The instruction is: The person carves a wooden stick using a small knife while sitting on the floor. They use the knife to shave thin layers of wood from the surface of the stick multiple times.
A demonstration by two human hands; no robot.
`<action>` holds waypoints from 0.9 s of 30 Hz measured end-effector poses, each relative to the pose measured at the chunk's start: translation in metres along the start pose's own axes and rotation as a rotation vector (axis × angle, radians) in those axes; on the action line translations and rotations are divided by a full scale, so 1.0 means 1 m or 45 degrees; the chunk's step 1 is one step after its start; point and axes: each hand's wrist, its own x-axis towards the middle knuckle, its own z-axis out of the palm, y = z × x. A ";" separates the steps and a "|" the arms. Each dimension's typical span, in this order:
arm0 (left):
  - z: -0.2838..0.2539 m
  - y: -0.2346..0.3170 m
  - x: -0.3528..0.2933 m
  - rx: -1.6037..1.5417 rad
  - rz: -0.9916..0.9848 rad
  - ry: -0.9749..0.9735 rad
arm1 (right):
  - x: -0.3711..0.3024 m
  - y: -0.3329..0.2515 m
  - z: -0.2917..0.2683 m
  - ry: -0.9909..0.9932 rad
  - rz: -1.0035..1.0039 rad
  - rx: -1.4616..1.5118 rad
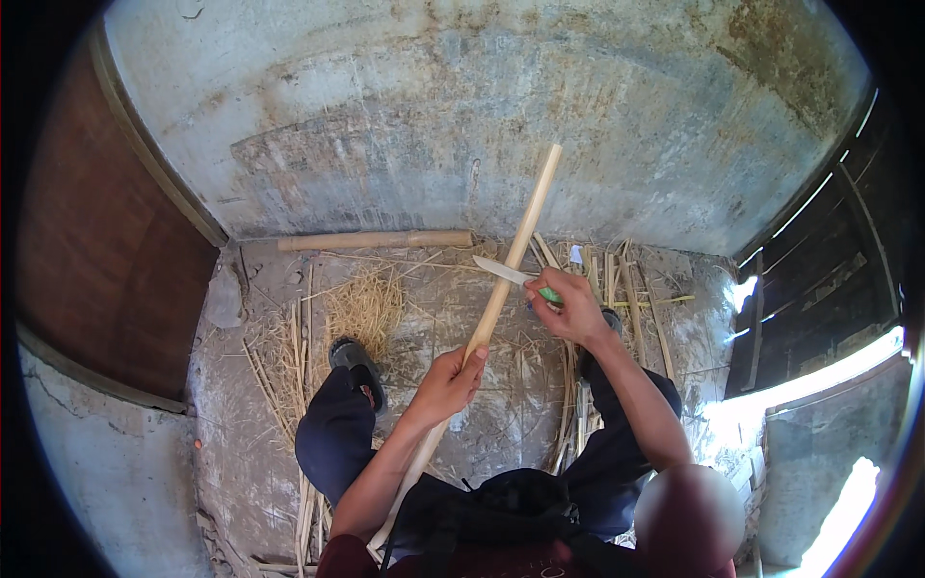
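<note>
A long, pale bamboo strip (520, 241) slants from my lap up and away toward the wall. My left hand (451, 383) is wrapped round it at about mid-length, thumb on top. In my right hand (570, 306) is a knife (503, 271) with a green handle, its fingers closed on the grip. The blade lies across the strip, farther along than my left hand, and its tip points left. The strip's lower end runs beside my left forearm.
A heap of thin shavings (366, 306) lies by my left sandal (358, 374). Loose split strips (655, 318) are scattered on both sides. Along the foot of the stained wall (405, 144) rests a bamboo pole (376, 241). A brown panel (116, 222) stands at the left.
</note>
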 end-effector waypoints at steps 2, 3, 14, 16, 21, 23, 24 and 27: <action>0.000 0.001 -0.001 -0.022 -0.003 -0.012 | 0.000 0.001 -0.002 0.026 -0.013 -0.059; 0.000 0.001 -0.002 -0.046 -0.009 -0.022 | -0.001 -0.003 -0.003 -0.014 -0.034 -0.010; 0.004 0.000 0.001 0.012 -0.051 0.006 | 0.001 0.009 -0.009 0.028 0.076 -0.001; 0.004 0.000 -0.001 -0.002 -0.057 0.014 | -0.001 0.003 -0.005 -0.024 0.007 0.021; 0.006 0.002 -0.002 0.000 -0.064 -0.026 | 0.008 0.019 -0.020 -0.111 0.153 -0.077; 0.006 0.000 -0.001 -0.012 -0.084 -0.031 | 0.018 0.025 -0.026 0.060 0.145 -0.019; 0.006 0.000 0.000 -0.024 -0.101 -0.030 | 0.016 0.031 -0.021 0.101 0.160 0.055; 0.007 -0.005 -0.002 0.000 -0.035 0.000 | 0.013 0.027 -0.016 0.074 -0.048 -0.081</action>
